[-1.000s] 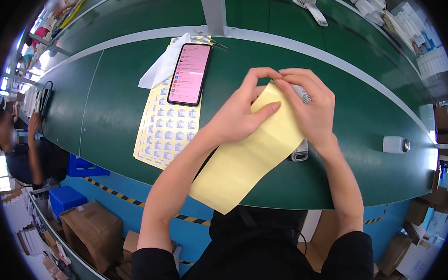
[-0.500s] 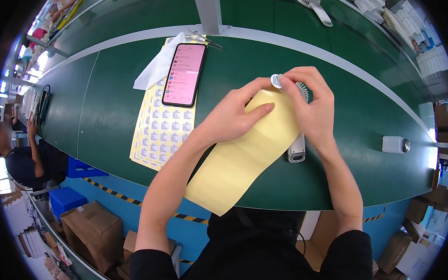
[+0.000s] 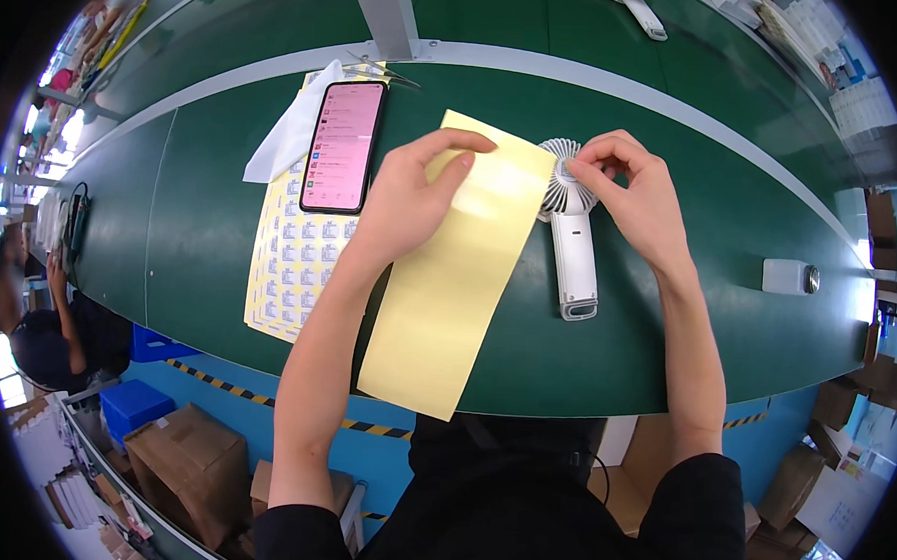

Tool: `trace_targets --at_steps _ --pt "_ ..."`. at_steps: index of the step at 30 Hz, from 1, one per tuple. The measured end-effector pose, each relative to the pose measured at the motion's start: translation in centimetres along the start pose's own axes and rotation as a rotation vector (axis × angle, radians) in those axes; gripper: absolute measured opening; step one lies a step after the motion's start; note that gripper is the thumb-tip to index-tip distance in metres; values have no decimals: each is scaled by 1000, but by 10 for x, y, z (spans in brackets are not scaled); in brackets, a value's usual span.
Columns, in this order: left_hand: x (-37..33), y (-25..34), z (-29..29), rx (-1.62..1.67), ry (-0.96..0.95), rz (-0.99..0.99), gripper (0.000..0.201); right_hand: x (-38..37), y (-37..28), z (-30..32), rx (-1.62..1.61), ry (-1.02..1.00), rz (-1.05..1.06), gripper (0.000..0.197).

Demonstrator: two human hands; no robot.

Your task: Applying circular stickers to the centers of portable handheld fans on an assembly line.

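Observation:
My left hand (image 3: pixel 409 200) grips the upper left edge of a long yellow sheet (image 3: pixel 458 280), thumb and fingers on its surface. The sheet slants down toward the table's front edge. Right beside its upper right corner lies a white handheld fan (image 3: pixel 573 260), with a round ribbed head and its handle pointing toward me. My right hand (image 3: pixel 634 193) has thumb and index finger pinched together at the middle of the fan's head. Whatever is between those fingertips is hidden.
Left of my hands, a phone (image 3: pixel 342 150) with a pink screen lies on sheets of printed labels (image 3: pixel 295 248), near white paper (image 3: pixel 293 128) and tweezers (image 3: pixel 392 74). A bottle (image 3: pixel 787 277) stands right. Another fan (image 3: pixel 640 12) lies beyond the rail. A person (image 3: pixel 56 338) sits far left.
The yellow sheet has moved left with my left hand, off the fan. My right hand has left the sheet's top, where it pinched a round white sticker, and is now at the fan's head.

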State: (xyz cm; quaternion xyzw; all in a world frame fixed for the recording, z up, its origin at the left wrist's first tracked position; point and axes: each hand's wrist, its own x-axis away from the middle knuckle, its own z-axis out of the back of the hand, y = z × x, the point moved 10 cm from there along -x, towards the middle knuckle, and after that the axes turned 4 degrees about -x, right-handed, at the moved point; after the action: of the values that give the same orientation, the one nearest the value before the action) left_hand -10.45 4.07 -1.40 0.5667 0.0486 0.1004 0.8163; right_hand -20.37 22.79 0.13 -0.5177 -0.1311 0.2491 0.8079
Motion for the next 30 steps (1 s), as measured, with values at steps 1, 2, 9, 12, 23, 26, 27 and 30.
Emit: trace_targets --at_steps 1,2,9,12,23,26,27,30 --pt "-1 -4 4 -5 30 36 22 -1 -1 -1 -5 -15 12 16" --pt "-2 -5 9 -17 82 -27 22 -1 -2 -2 -10 -29 24 16" --pt "-4 -9 30 26 231 -15 22 1 -2 -2 28 -8 25 15" --pt "-4 -10 28 -20 203 -13 22 2 -2 -3 11 -8 42 15" --pt "-4 -9 27 -13 210 -10 23 2 -2 -3 2 -24 65 14" --pt "-4 -10 26 -8 207 -6 23 1 -1 -3 6 -34 49 14" --pt "-4 -11 26 -6 205 -4 23 1 -1 -4 5 -35 49 14" --pt "-5 -12 26 -14 198 -17 24 1 -2 -4 18 -29 58 13"
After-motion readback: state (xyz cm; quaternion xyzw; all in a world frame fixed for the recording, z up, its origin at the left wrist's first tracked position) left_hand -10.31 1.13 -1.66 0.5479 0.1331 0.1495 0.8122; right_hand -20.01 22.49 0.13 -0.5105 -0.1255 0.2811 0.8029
